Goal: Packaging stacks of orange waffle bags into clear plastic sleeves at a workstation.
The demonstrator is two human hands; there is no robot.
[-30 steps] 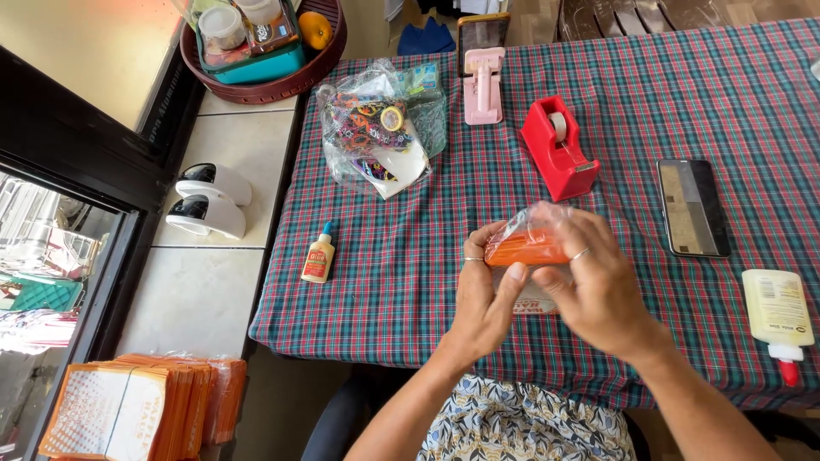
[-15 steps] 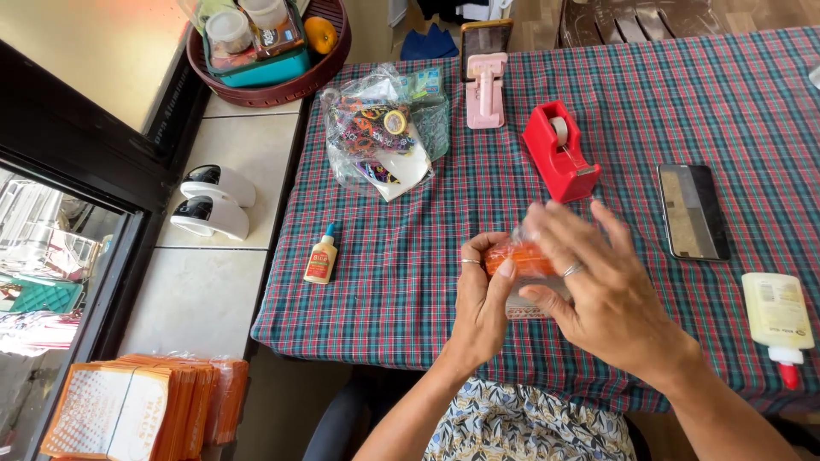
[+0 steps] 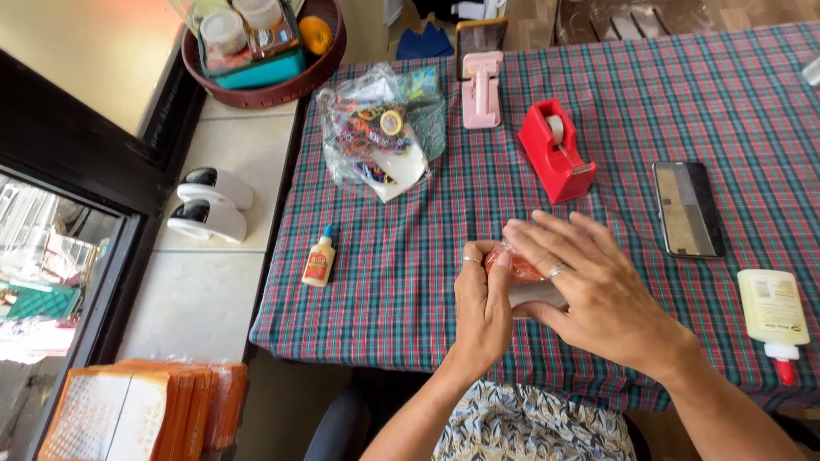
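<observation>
orange packet point(image 3: 519, 266) is pinched between the closed fingers of the left hand point(image 3: 483, 303) and covered by the flat, spread fingers of the right hand point(image 3: 598, 294), just above the checked tablecloth point(image 3: 410, 282). if the pinch is loosened, it could be dropped or its thin wrap torn.

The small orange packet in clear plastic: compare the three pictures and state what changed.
The small orange packet in clear plastic was lowered toward the checked tablecloth; the right hand now covers it flat, the left hand still grips. The red tape dispenser stayed put.
</observation>
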